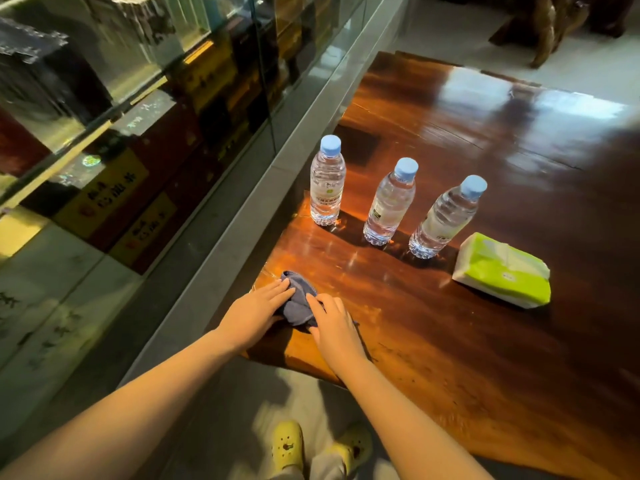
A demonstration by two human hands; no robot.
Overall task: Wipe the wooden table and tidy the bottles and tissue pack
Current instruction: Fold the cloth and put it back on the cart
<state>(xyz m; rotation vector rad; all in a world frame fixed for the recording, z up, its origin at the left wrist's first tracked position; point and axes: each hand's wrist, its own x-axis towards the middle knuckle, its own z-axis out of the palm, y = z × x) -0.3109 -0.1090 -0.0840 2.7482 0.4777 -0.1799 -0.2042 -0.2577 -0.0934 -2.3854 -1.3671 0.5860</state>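
Blue cloth (pixel 298 303) lies bunched on the near-left corner of the wooden table (pixel 450 341), close to the front edge. Both hands press flat on it: left hand (pixel 254 315) covers its left side, fingers straight and held together, tips on the fabric; right hand (pixel 334 329) covers its right side, fingers slightly spread, also laid flat on top, not curled round it. Neither hand clamps the cloth.

Behind the cloth, 3 water bottles w/ light blue caps stand upright in a slanted row, apart from each other: left bottle (pixel 327 183) nearest the table's left edge, middle bottle (pixel 390 204), right bottle (pixel 445 218). Just beside the right bottle, a green-and-white tissue pack (pixel 502 271) lies flat. Tabletop is glossy, w/ window glare at the far end.

Left of the table runs a glass display case (pixel 138 98). Below the table edge, yellow clogs (pixel 287 445) on pale floor.
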